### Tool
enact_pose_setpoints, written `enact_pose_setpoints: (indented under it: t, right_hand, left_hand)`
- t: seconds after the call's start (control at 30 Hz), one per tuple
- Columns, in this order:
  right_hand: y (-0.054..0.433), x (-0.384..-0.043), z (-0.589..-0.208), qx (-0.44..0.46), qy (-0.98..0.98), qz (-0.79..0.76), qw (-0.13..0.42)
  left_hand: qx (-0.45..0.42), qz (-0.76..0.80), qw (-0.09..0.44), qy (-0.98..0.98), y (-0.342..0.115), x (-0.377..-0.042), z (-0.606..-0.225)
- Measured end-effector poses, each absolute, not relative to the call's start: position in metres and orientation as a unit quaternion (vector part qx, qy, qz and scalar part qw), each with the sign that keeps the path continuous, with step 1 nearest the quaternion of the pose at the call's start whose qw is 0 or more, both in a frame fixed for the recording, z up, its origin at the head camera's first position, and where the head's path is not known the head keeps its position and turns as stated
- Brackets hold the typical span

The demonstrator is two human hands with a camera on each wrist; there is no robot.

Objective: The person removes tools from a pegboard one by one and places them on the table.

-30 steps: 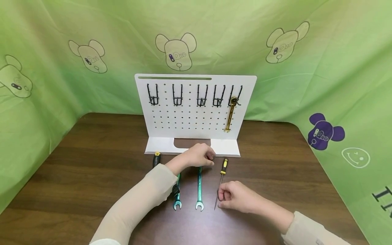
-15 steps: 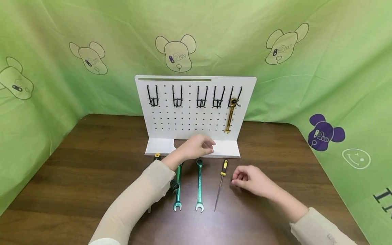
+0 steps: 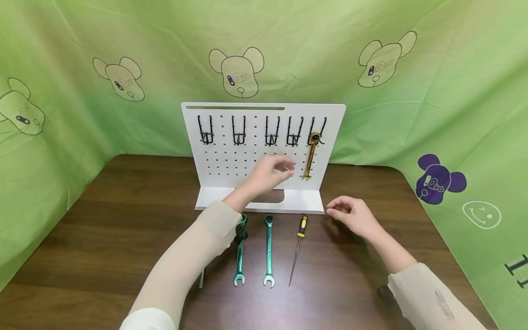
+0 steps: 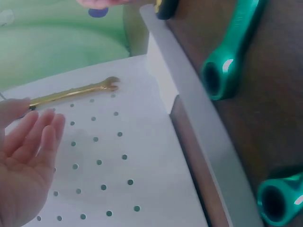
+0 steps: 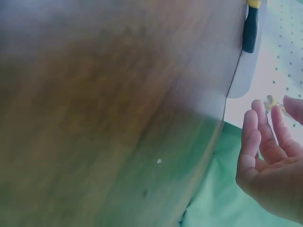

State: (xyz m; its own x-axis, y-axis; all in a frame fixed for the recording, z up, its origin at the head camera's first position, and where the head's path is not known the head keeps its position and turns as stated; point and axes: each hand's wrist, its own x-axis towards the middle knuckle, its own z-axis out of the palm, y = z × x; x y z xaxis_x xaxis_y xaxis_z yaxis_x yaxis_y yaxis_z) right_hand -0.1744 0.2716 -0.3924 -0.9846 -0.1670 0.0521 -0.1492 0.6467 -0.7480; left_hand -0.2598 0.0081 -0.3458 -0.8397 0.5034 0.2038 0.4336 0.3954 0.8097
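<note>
A gold wrench point(image 3: 311, 158) hangs from the rightmost hook of the white pegboard point(image 3: 222, 165). My left hand point(image 3: 270, 173) is in front of the board, left of that wrench, holding nothing, fingers loosely bent. To the right of the board's base, my right hand point(image 3: 352, 214) hovers above the table, also holding nothing. A screwdriver point(image 3: 302, 227) with a yellow and black handle lies on the table between the hands. Two green wrenches, one in the middle point(image 3: 269, 252) and one farther left point(image 3: 239, 263), lie beside it. My left sleeve partly covers the left wrench.
Several black double hooks point(image 3: 239, 133) line the top of the pegboard. Left of the wrenches a thin metal tip point(image 3: 201, 278) pokes out from under my left sleeve. Green printed cloth point(image 3: 165, 55) surrounds the brown table point(image 3: 103, 220).
My left hand has risen from above the middle green wrench to the front of the board. My right hand has moved away from the screwdriver, forward and to the right.
</note>
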Motion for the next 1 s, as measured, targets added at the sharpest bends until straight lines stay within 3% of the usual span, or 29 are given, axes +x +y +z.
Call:
enact_pose_setpoints:
  t: [0.3,0.7,1.0]
  right_hand:
    - [0.265,-0.203,-0.399,-0.059,0.892,-0.446,-0.025]
    - [0.250,-0.233,-0.404,-0.057,0.882,-0.468,-0.016]
    - [0.243,-0.242,-0.408,-0.078,0.861,-0.503,-0.006]
  left_hand:
    - [0.250,0.540,0.021,0.803,0.022,-0.279,-0.338]
    - [0.260,0.541,0.003,0.800,0.035,-0.285,-0.340]
    - [0.244,0.556,0.033,0.794,0.044,-0.285,-0.341]
